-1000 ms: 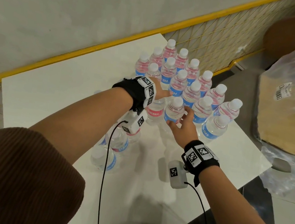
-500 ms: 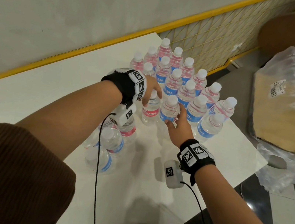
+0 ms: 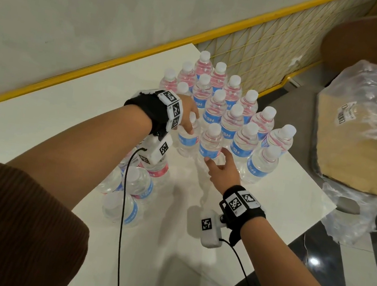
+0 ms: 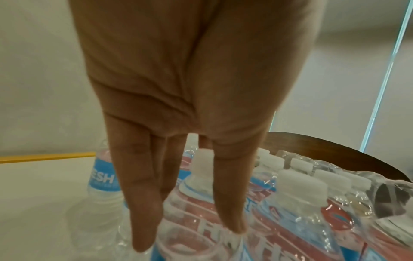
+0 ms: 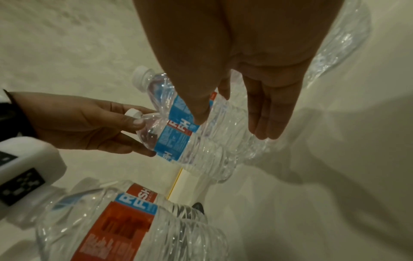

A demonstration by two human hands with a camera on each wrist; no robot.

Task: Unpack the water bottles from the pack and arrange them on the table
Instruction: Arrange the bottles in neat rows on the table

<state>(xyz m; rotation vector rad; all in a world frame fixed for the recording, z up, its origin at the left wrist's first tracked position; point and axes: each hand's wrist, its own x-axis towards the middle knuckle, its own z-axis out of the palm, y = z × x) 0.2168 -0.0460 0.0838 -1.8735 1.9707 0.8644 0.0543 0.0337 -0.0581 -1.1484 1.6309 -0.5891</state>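
Several clear water bottles (image 3: 233, 115) with white caps stand grouped at the far right of the white table (image 3: 61, 121). My left hand (image 3: 187, 120) pinches the neck of a blue-labelled bottle (image 3: 186, 140) standing at the group's near left; the left wrist view shows its cap (image 4: 201, 166) between thumb and fingers (image 4: 145, 229). In the right wrist view the same left hand (image 5: 89, 123) holds that bottle (image 5: 172, 141). My right hand (image 3: 221, 165) lies flat-fingered in front of the neighbouring bottle (image 3: 211, 144), with its thumb (image 5: 198, 113) against the label.
More bottles (image 3: 135, 184) stand under my left forearm, one red-labelled (image 5: 125, 220). Crumpled plastic wrap with cardboard (image 3: 363, 137) lies on a brown seat to the right. A yellow rail (image 3: 122, 56) runs behind the table. The table's near right edge (image 3: 305, 227) is close.
My right hand has let go of its bottle and drawn back a little with fingers straight. The left hand has set its bottle down beside it, still holding the neck.
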